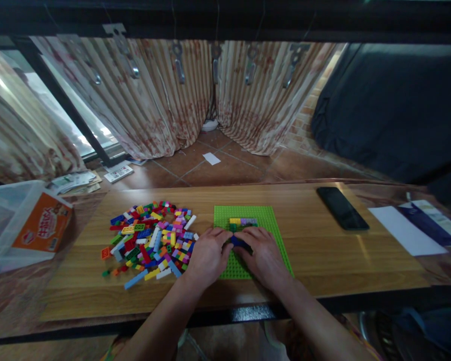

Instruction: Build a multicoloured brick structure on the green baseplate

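Observation:
A green studded baseplate (261, 213) lies on the wooden table. Near its upper middle is a small built block of toy bricks (243, 221), with yellow, purple, grey and dark green pieces showing. Just below that block, a dark blue brick (241, 243) is pinched between my two hands. My left hand (209, 253) closes on its left end, thumb and fingers bent inward. From the other side, my right hand (262, 252) curls over its right end. My fingers cover part of the brick, and I cannot tell whether it touches the plate.
Left of the plate, a loose pile of coloured bricks (150, 240) spreads across the wooden table (311, 260). A black phone (342, 208) lies at the right, with white paper (406, 230) beyond. A clear plastic bin (13, 255) stands at the far left.

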Available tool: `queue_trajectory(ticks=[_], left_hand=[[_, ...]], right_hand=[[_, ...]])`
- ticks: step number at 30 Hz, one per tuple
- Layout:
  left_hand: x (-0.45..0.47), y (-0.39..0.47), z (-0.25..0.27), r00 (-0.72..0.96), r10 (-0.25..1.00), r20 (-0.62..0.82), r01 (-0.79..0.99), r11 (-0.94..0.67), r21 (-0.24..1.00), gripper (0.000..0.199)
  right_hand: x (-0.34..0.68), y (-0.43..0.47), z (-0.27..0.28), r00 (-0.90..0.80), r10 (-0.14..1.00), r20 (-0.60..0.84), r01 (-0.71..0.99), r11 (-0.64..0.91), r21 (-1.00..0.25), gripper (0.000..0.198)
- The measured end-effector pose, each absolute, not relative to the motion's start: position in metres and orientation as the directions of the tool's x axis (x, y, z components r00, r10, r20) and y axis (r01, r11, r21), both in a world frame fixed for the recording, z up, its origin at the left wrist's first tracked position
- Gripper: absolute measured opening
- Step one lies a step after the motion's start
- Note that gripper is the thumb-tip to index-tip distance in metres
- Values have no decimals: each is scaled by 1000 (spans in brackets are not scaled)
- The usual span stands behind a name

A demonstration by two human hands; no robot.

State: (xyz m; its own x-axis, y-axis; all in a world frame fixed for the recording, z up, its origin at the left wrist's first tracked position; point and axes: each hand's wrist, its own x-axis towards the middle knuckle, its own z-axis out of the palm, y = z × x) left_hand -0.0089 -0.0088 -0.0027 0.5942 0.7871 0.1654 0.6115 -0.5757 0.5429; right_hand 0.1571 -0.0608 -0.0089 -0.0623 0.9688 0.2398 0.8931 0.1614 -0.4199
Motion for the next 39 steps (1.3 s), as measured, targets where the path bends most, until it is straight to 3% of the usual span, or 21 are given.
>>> queue_trajectory(ticks=[20, 28, 30, 34, 39], left_hand=[[-3, -12, 3, 638, 761, 116, 669, -623, 406, 19], [-8, -12, 2, 628, 761, 161, 633, -620, 463, 23], [-9, -11, 1, 623, 763, 170, 617, -614, 493, 24], [-9, -8, 0, 584, 791, 183, 613, -578, 539, 25], [-7, -9, -1, 519, 823, 230, 602, -543, 586, 31]], right_hand=[[156, -57, -10, -41, 979, 202, 891, 127, -436, 25], [162, -59, -6, -73, 959, 275, 856, 201, -476, 25], [167, -58, -3, -30, 935, 354, 829, 221, -514, 25], [185, -52, -1, 210, 861, 463, 769, 147, -622, 25], [204, -46, -11, 405, 864, 301, 664, -52, -746, 34]])
